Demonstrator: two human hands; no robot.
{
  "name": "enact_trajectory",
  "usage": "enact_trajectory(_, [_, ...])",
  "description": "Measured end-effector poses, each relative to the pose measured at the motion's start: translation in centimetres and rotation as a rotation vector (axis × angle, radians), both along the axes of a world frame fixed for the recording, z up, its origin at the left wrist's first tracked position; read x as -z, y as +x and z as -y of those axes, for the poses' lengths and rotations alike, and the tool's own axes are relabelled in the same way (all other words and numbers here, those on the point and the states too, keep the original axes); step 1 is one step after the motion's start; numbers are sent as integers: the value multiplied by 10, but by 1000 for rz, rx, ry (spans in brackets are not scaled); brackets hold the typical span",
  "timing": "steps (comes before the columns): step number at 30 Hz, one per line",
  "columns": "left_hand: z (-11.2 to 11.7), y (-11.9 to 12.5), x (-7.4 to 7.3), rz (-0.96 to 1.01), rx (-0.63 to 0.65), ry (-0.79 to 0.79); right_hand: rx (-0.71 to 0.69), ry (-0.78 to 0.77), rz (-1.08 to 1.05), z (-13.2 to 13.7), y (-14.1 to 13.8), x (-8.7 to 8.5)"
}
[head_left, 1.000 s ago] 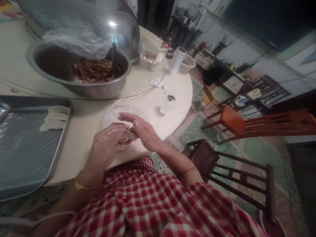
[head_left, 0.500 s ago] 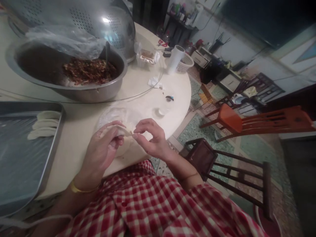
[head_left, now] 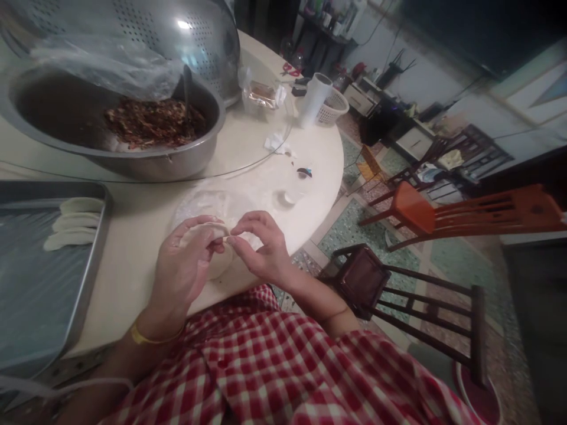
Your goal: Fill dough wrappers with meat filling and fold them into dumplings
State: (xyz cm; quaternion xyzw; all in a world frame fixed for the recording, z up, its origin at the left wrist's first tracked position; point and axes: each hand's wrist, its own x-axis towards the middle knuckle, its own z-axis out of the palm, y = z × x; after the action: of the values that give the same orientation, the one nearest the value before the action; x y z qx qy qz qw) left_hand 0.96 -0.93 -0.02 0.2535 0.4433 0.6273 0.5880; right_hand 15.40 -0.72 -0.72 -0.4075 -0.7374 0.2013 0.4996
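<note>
A pale folded dumpling (head_left: 199, 232) rests in my left hand (head_left: 183, 265), its fingers and thumb curled round the dough. My right hand (head_left: 261, 245) pinches the dumpling's right end between thumb and forefinger. Below them on the table lies a pale round piece (head_left: 219, 265), partly hidden by my hands, and a crumpled clear plastic bag (head_left: 195, 203) is just behind. On the left, a metal tray (head_left: 39, 295) carries three folded dumplings (head_left: 77, 221) near its right rim. A large steel bowl (head_left: 177, 159) holds dark chopped filling (head_left: 150, 124) with a spoon handle standing in it.
Plastic film (head_left: 106, 65) drapes over the bowl, and a perforated steel colander (head_left: 212, 59) stands behind. Farther along the round table (head_left: 248, 189) are a plastic box (head_left: 263, 97), a white roll (head_left: 315, 100) and a basket (head_left: 333, 109). Chairs (head_left: 363, 280) stand to the right.
My right hand has moved slightly left, and its fingertips have closed onto the dumpling's end. The left hand keeps its hold. The view has shifted a little.
</note>
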Motion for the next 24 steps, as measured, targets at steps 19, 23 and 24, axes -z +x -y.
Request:
enact_trajectory(19, [11,0,-4,25,31,5,-19,184,156,3,12,-7])
enact_trajectory(23, [12,1,-7,-14,34,17,-55,269,214,1,15,-9])
enact_trajectory(24, [12,1,-7,-25,38,24,-56,288,217,0,16,-9])
